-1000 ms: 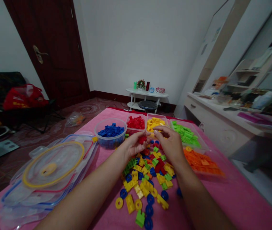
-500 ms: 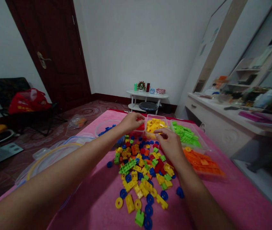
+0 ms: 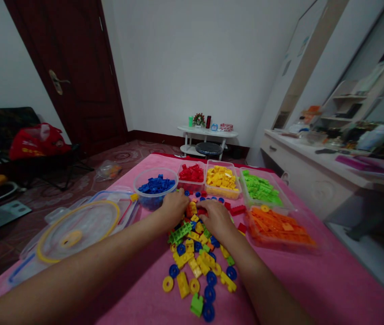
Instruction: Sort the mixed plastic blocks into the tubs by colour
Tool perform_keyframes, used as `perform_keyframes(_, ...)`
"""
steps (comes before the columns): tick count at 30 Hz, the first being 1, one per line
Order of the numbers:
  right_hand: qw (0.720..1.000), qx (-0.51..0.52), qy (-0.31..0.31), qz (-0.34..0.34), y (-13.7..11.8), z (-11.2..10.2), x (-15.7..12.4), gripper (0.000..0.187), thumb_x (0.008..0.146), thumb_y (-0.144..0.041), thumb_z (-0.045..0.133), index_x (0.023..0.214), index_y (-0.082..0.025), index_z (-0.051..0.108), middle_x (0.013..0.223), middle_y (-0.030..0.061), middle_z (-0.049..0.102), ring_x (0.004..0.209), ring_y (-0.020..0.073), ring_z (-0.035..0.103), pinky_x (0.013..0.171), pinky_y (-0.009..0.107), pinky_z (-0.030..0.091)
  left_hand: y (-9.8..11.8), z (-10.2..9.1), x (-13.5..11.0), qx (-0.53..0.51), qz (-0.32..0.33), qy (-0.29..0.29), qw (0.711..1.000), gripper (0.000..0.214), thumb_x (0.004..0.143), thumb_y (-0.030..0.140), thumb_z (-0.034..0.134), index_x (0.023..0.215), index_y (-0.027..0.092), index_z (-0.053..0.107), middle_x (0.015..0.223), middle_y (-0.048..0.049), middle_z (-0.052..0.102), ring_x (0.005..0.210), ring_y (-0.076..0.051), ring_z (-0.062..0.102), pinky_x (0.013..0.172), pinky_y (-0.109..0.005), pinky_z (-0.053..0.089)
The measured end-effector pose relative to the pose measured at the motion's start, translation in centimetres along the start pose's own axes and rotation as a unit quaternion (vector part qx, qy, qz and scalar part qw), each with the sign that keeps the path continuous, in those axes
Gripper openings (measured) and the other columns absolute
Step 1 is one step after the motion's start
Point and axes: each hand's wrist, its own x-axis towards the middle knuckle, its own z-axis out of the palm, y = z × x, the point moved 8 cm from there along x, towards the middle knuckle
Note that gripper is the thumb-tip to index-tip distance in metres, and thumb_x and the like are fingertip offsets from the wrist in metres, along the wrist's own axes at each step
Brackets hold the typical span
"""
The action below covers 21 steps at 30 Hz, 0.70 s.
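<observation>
Left grip and right grip curl down over the loose bricks, fingertips hidden; whether either pinches a piece I cannot tell. Nearest, smooth blue rings lie on the soft, pink-covered bench, best held by their rims. Just past them, the bricks, heaped under and between both hands, look light, stiff, glossy and hard to break, likely easiest by opposite flat sides. Farther off stand a translucent round tub and thin-walled clear boxes.

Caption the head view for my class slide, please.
Left hand and right hand among loose multicoloured blocks, near five filled containers.
</observation>
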Motion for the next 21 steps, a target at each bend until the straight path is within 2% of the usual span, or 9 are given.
perform_keyframes(3, 1.000, 0.011, 0.019, -0.001, 0.1, -1.1, 0.1, 0.032, 0.075, -0.018, 0.059, 0.104, -0.023, 0.069, 0.105, 0.0059, 0.069, 0.101, 0.0203, 0.059, 0.087, 0.029, 0.041, -0.1, 0.3, 0.1, -0.006, 0.000, 0.000, 1.000, 0.023, 0.078, 0.007, 0.054, 0.098, 0.008, 0.065, 0.104, -0.0205, 0.057, 0.094, -0.027, 0.062, 0.076, -0.034, 0.051)
perform_keyframes(8, 0.992, 0.098, 0.073, 0.022, 2.1, -4.6, 0.4, 0.028, 0.073, -0.016, 0.054, 0.097, -0.018, 0.070, 0.093, 0.0043, 0.070, 0.081, 0.0160, 0.062, 0.074, 0.025, 0.044, 0.5, 0.5, 0.4, 0.018, 0.005, -0.004, 1.000, 0.024, 0.079, 0.007, 0.051, 0.098, 0.007, 0.066, 0.099, -0.0207, 0.061, 0.093, -0.027, 0.063, 0.074, -0.032, 0.051)
perform_keyframes(11, 0.990, 0.122, 0.052, 0.050, 3.4, -5.8, 0.3, 0.024, 0.072, -0.017, 0.056, 0.090, -0.016, 0.071, 0.078, 0.0033, 0.069, 0.068, 0.0144, 0.060, 0.064, 0.024, 0.043, 0.5, 0.0, 0.2, 0.021, -0.011, -0.010, 1.000, 0.025, 0.079, 0.008, 0.051, 0.099, 0.007, 0.067, 0.097, -0.0217, 0.063, 0.089, -0.028, 0.064, 0.069, -0.031, 0.051)
perform_keyframes(14, 0.993, 0.090, 0.027, 0.065, 3.7, -6.3, 0.1, 0.019, 0.070, -0.017, 0.056, 0.082, -0.016, 0.071, 0.073, 0.0032, 0.067, 0.065, 0.0143, 0.058, 0.060, 0.023, 0.040, 0.4, -1.3, -0.3, -0.015, -0.024, 0.005, 1.000, 0.021, 0.077, 0.013, 0.055, 0.092, 0.008, 0.069, 0.090, -0.0207, 0.066, 0.086, -0.028, 0.065, 0.071, -0.033, 0.050)
perform_keyframes(16, 0.996, 0.049, 0.003, 0.071, 3.4, -6.0, -0.2, 0.016, 0.069, -0.021, 0.058, 0.079, -0.019, 0.071, 0.074, 0.0035, 0.067, 0.068, 0.0156, 0.059, 0.059, 0.024, 0.038, 0.5, -2.6, -0.7, -0.063, -0.021, 0.044, 0.997, 0.022, 0.077, 0.017, 0.053, 0.090, 0.010, 0.069, 0.089, -0.0189, 0.068, 0.086, -0.028, 0.065, 0.074, -0.035, 0.049)
perform_keyframes(18, 0.996, -0.005, -0.033, 0.087, 2.9, -5.2, -0.5, 0.016, 0.069, -0.026, 0.060, 0.079, -0.022, 0.071, 0.077, 0.0043, 0.068, 0.071, 0.0182, 0.060, 0.059, 0.026, 0.037, 0.8, -3.6, -0.8, -0.155, -0.006, 0.081, 0.985, 0.025, 0.078, 0.021, 0.049, 0.091, 0.013, 0.070, 0.089, -0.0147, 0.069, 0.085, -0.026, 0.065, 0.074, -0.035, 0.048)
perform_keyframes(20, 0.990, -0.063, -0.068, 0.106, 2.5, -4.3, -0.9, 0.018, 0.068, -0.031, 0.062, 0.081, -0.023, 0.071, 0.082, 0.0059, 0.069, 0.075, 0.0216, 0.062, 0.059, 0.027, 0.037, 1.2, -3.4, -0.6, -0.298, 0.007, 0.064, 0.952, 0.027, 0.079, 0.026, 0.046, 0.086, 0.014, 0.069, 0.081, -0.0097, 0.069, 0.076, -0.022, 0.064, 0.069, -0.030, 0.048)
perform_keyframes(21, 0.986, -0.089, -0.080, 0.113, 2.3, -3.9, -1.1, 0.019, 0.067, -0.032, 0.063, 0.082, -0.022, 0.070, 0.083, 0.0070, 0.069, 0.077, 0.0231, 0.063, 0.059, 0.028, 0.037, 1.5, -2.7, -0.4, -0.383, 0.005, 0.033, 0.923, 0.027, 0.079, 0.028, 0.045, 0.083, 0.014, 0.068, 0.076, -0.0077, 0.068, 0.069, -0.019, 0.063, 0.063, -0.028, 0.048)
